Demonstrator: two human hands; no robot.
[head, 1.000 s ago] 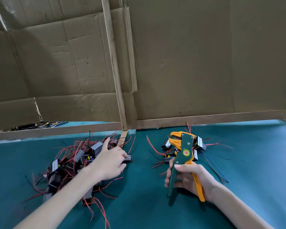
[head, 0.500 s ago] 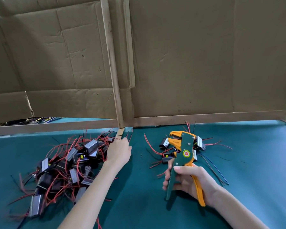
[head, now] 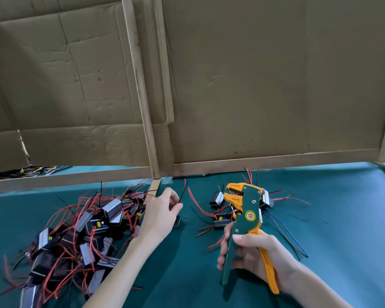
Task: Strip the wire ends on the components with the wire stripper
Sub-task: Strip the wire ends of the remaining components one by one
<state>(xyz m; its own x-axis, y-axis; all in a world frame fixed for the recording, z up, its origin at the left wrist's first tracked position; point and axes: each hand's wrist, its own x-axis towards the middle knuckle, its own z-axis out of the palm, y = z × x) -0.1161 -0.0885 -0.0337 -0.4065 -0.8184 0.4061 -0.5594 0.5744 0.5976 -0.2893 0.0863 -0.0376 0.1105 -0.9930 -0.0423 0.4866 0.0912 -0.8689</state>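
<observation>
Rightward, off the tangled heap of small black box components with red wires [head: 87, 230], the left hand [head: 162, 215] had shifted, fingertips pinching a thin black wire [head: 183, 193] that pointed away. Near its right, the right hand [head: 256, 258] gripped the green-and-orange wire stripper [head: 246, 210], mouth facing that wire.

The left forearm [head: 120, 270] and right forearm [head: 318, 292] are bare to the lower edge of view. The left hand [head: 160, 216] and right hand [head: 258, 258] are bare too; the right thumbnail [head: 237, 237] is short and plain.
</observation>
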